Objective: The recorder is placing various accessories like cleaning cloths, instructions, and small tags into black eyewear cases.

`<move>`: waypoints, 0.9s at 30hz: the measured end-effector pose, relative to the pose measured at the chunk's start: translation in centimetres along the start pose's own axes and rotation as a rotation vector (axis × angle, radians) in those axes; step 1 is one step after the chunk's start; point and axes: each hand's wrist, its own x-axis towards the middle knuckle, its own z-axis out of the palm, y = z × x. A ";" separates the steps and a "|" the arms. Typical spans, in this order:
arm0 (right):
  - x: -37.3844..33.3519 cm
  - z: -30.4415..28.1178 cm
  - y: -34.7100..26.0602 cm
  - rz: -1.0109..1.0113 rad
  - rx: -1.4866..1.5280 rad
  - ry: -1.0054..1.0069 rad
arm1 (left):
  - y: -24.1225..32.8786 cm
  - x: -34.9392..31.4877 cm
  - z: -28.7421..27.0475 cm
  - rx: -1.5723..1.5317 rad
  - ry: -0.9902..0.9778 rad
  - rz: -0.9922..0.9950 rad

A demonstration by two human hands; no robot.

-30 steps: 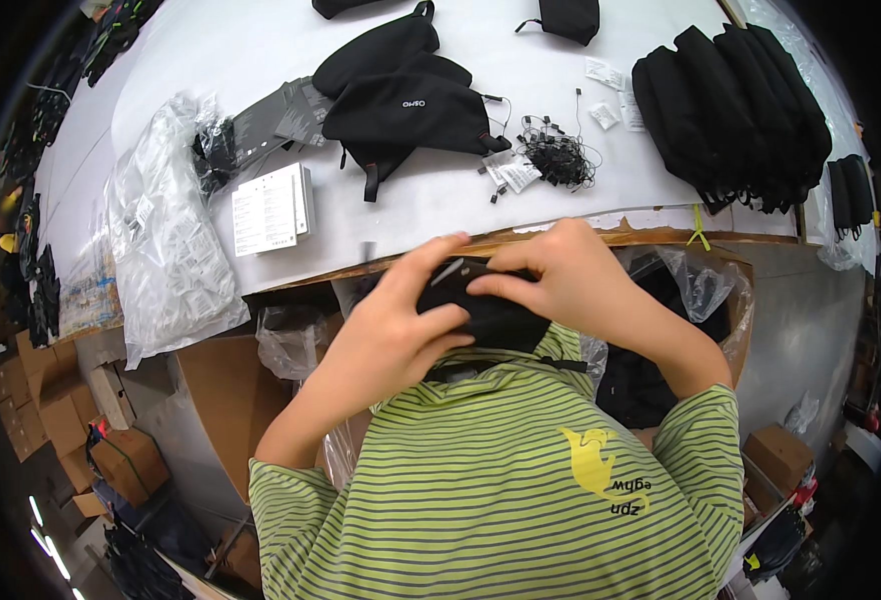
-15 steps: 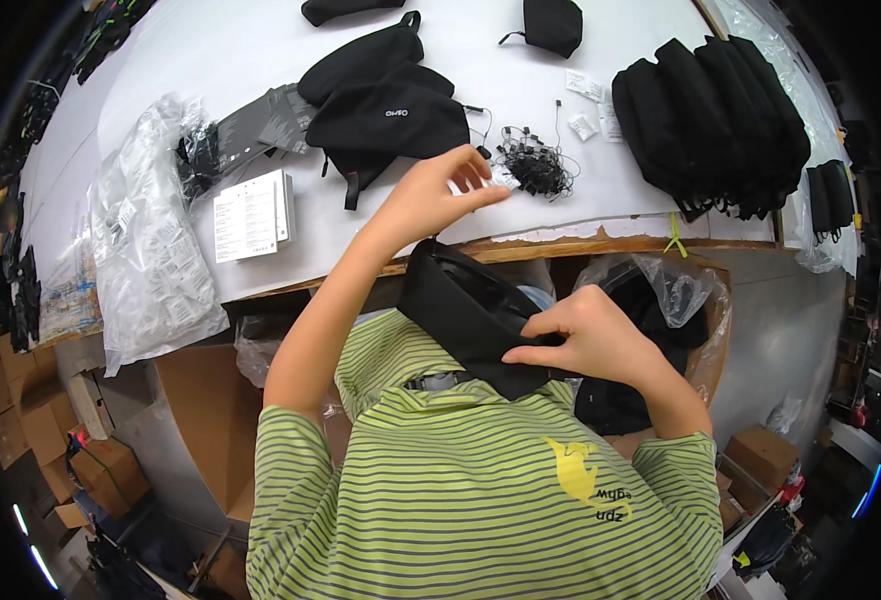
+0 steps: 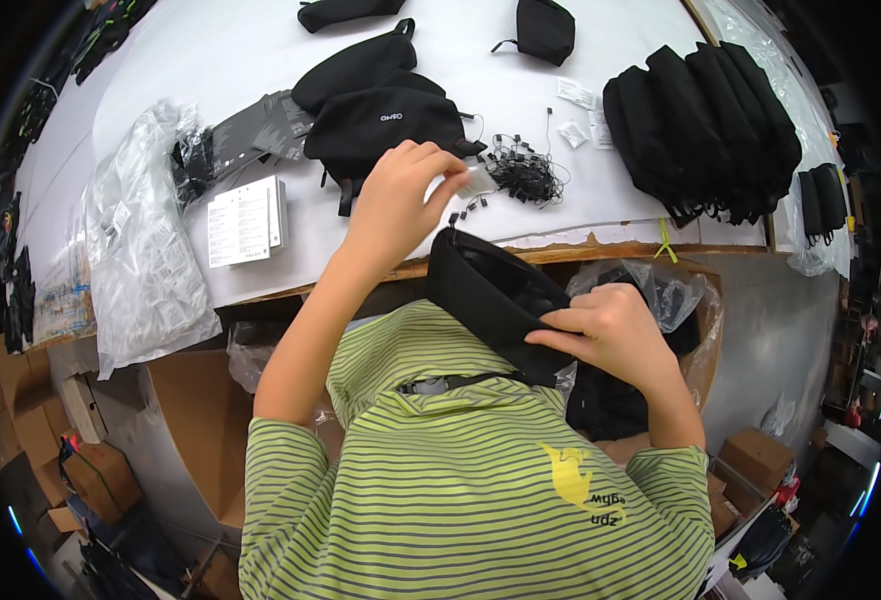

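Left hand (image 3: pixel 401 205) had left the black pouch (image 3: pixel 496 300) and reached over the white table (image 3: pixel 561 200), fingers pinched on a small white tag (image 3: pixel 473 180) beside the tangle of black fasteners (image 3: pixel 526 175). Right hand (image 3: pixel 611 335) stayed clamped on the pouch below the table edge, so tagging looked next.

A stack of white leaflets (image 3: pixel 246 220) lies on the tabletop (image 3: pixel 581 215) beside clear plastic bags (image 3: pixel 146 265) at its left. Small white tags (image 3: pixel 586 110) sit near black pouches. Brown cartons (image 3: pixel 71 470) stand on the floor.
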 end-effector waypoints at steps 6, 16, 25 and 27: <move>2.3 -0.9 -0.4 -0.132 -0.206 0.101 | 4.4 -2.4 -4.4 -0.062 -0.195 0.204; 6.2 0.7 -2.3 -0.298 -0.102 0.464 | 2.6 -8.8 -0.2 -1.840 0.370 -0.582; 6.6 7.4 -1.7 0.104 1.417 0.418 | 4.0 -5.9 -3.1 -1.530 0.464 -0.794; 7.1 6.6 -1.9 0.057 1.361 0.390 | 4.1 -6.3 -3.3 -1.477 0.263 -0.873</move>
